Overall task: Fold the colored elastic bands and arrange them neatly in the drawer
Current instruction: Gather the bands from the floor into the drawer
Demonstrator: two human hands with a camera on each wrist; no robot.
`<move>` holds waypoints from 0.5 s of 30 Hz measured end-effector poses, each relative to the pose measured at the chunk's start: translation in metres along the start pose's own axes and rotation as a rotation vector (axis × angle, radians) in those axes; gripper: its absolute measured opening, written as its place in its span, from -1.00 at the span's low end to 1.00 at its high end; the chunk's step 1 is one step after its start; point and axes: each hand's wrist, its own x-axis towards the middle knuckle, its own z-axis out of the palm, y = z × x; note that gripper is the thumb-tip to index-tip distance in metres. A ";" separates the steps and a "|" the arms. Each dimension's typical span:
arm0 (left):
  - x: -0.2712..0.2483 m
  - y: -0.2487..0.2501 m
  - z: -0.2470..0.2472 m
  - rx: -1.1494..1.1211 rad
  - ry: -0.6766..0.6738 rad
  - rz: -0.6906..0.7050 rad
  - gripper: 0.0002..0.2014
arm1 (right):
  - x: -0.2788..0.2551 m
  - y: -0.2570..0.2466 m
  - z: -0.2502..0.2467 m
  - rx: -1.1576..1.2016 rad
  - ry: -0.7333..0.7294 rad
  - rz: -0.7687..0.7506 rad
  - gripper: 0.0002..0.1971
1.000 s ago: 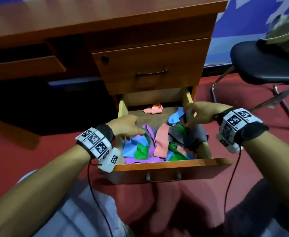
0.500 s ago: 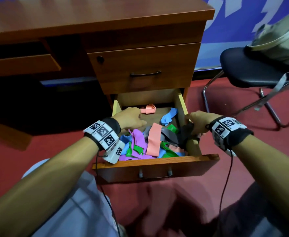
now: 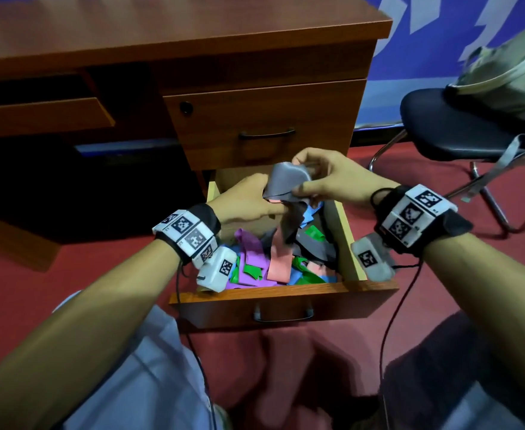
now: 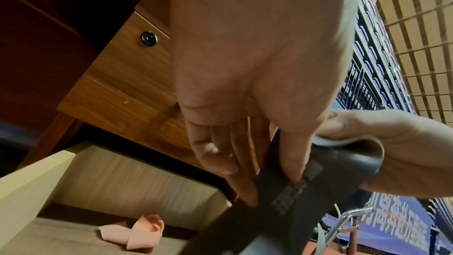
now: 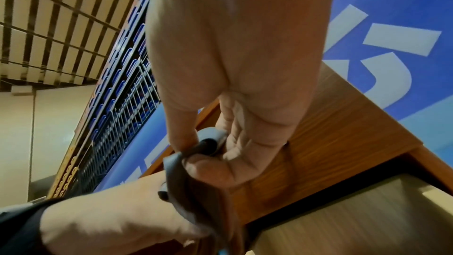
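Both hands grasp one grey band (image 3: pixel 286 181) above the open drawer (image 3: pixel 286 294): the right hand (image 3: pixel 326 178) pinches its upper fold, while the left hand (image 3: pixel 248 203) just beside it grips the lower edge. The band's tail hangs below both hands onto the tangled coloured bands (image 3: pixel 273 259) in the drawer.

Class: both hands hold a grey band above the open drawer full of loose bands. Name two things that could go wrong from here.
1. The grey band, gripped by the left hand and right hand, trails a tail into the pile; lifting may drag other bands out.
2. The folded pink band at the back of the drawer looks loose; knocking it may undo the fold.
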 end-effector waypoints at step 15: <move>0.001 -0.035 -0.010 0.577 -0.262 -0.285 -0.62 | 0.065 0.050 0.029 -0.898 -0.211 0.400 -0.39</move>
